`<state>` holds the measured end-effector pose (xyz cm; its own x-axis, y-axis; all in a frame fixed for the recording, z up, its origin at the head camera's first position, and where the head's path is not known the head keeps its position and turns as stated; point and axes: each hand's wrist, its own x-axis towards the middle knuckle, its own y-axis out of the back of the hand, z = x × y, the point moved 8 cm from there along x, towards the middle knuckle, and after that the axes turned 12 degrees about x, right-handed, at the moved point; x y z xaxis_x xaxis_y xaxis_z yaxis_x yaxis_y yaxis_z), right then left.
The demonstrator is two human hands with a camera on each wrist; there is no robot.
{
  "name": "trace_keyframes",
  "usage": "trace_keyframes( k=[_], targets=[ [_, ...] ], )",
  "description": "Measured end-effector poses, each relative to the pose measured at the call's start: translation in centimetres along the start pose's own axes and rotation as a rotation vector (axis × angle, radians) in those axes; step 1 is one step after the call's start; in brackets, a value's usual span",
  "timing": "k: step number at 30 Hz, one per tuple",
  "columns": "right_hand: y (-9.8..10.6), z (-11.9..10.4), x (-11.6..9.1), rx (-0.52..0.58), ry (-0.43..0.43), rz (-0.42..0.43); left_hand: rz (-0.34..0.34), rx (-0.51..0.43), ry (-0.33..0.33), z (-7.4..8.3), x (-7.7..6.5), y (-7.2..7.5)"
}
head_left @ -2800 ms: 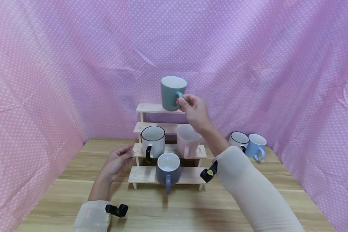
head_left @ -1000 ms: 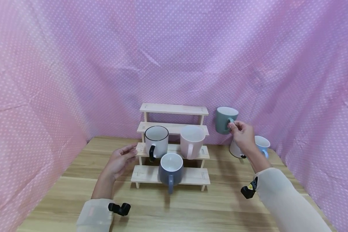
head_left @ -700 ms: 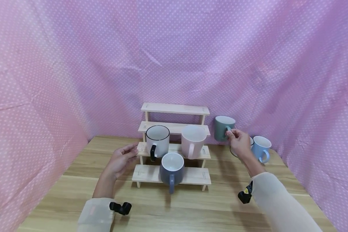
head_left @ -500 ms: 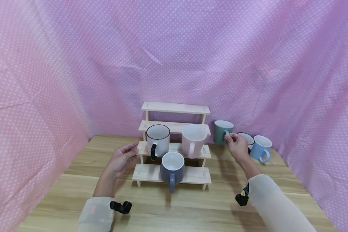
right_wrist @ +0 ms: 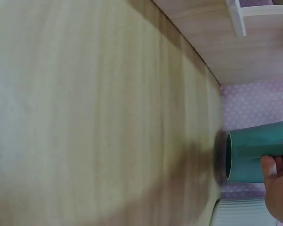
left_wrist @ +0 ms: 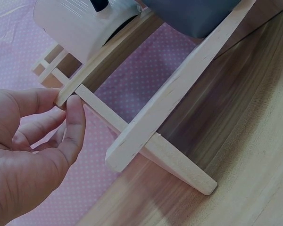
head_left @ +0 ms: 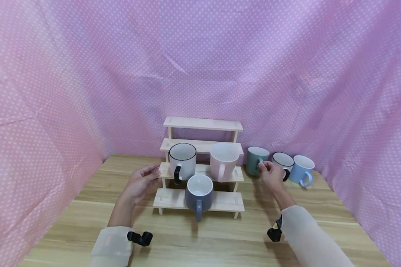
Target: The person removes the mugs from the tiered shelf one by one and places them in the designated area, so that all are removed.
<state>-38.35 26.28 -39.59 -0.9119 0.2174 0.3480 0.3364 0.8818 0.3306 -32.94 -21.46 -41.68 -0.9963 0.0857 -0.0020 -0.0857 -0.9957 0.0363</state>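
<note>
My right hand [head_left: 272, 176] pinches the handle of a green mug [head_left: 253, 163], which is upright at the back of the table, right of the wooden tiered shelf [head_left: 204, 123]. In the right wrist view the green mug [right_wrist: 254, 165] has its base at the tabletop or barely above it; I cannot tell which. With thumb and finger my left hand [left_wrist: 37, 141] pinches the left end of a shelf board. That board, second from the bottom, carries a white black-rimmed mug [head_left: 187, 167] and a pink mug [head_left: 227, 163]. A grey mug [head_left: 200, 194] stands on the lowest board.
To the right of the green mug stand another white black-rimmed mug [head_left: 280, 160] and a light blue mug [head_left: 299, 172], side by side on the wooden table [head_left: 220, 241]. Pink dotted cloth [head_left: 200, 55] hangs behind and at both sides.
My right hand has carried the green mug from above the top board rightward, then down to the tabletop beside the white mug. My left hand has stayed at the shelf.
</note>
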Motion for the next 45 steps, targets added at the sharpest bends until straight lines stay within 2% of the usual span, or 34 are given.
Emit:
trace_keyframes(
  k=[7, 14, 23, 29, 33, 39, 45],
  targets=[
    [0.1, 1.6, -0.7, 0.057, -0.053, -0.011, 0.0, 0.005, 0.003, -0.1, -0.1, -0.2],
    [-0.4, 2.9, -1.0, 0.093, -0.172, -0.086, 0.008, 0.0, -0.002, 0.1, -0.2, -0.2],
    [-0.4, 3.7, -0.7, 0.112, -0.188, -0.119, 0.004, -0.001, -0.009, 0.2, -0.2, -0.2],
    [-0.3, 3.9, -0.9, 0.084, -0.221, -0.137, 0.004, 0.008, -0.004, -0.1, -0.1, -0.3],
    [0.4, 3.5, -0.8, 0.022, -0.181, -0.13, 0.002, 0.01, -0.002, -0.3, -0.1, -0.3],
    [1.7, 1.6, -0.2, -0.055, -0.052, -0.085, 0.0, 0.016, -0.004, -0.2, -0.2, -0.3],
    [2.8, -0.6, 0.2, -0.04, 0.023, -0.043, 0.001, 0.014, -0.004, -0.1, -0.2, -0.3]
  ],
)
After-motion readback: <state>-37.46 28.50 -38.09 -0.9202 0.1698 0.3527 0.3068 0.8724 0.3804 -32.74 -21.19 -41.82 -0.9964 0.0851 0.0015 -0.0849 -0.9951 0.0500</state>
